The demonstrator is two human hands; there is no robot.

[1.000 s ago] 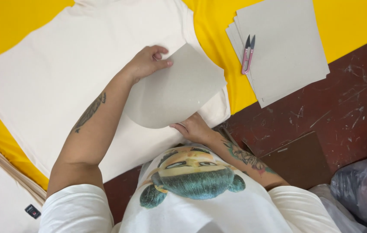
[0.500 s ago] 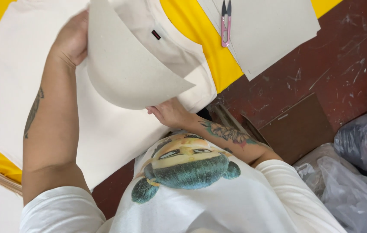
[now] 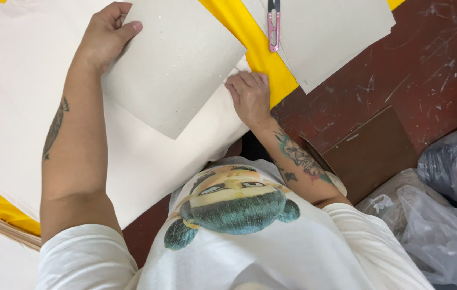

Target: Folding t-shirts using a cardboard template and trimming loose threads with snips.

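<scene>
My left hand grips the upper left corner of a grey cardboard sheet and holds it flat over a cream fabric piece spread on the yellow table cover. My right hand presses down on the fabric's edge beside the sheet's right corner, fingers together and flat. The fabric lies under both hands and runs off the frame to the left.
A stack of grey cardboard sheets lies at the top right, with pink thread snips on it. A dark red worktop carries a brown board. Clear plastic bags sit at the lower right.
The cardboard sheet, first curved near my body and then lifted bent, is now flat on the fabric. My right hand has moved from under the sheet up to the fabric's edge.
</scene>
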